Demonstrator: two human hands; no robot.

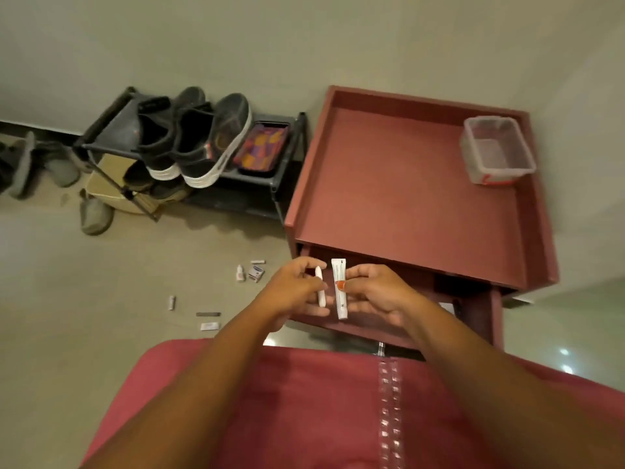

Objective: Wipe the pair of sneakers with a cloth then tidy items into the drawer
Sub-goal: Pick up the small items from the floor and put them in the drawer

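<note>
A pair of dark sneakers (189,140) with white soles stands on a black shoe rack (270,177) against the wall. The maroon bedside cabinet's drawer (473,299) is pulled open below its top. Over the drawer's left part, my left hand (297,289) holds a small white stick-shaped tube (319,287). Beside it, my right hand (375,292) holds a longer white ointment tube (339,286) upright between thumb and fingers. No cloth is visible.
Several small tubes and packets (250,271) lie scattered on the floor left of the cabinet. A phone (262,147) rests on the rack beside the sneakers. A clear plastic container (497,150) sits on the cabinet top (399,184). Slippers (94,214) lie on the floor at left.
</note>
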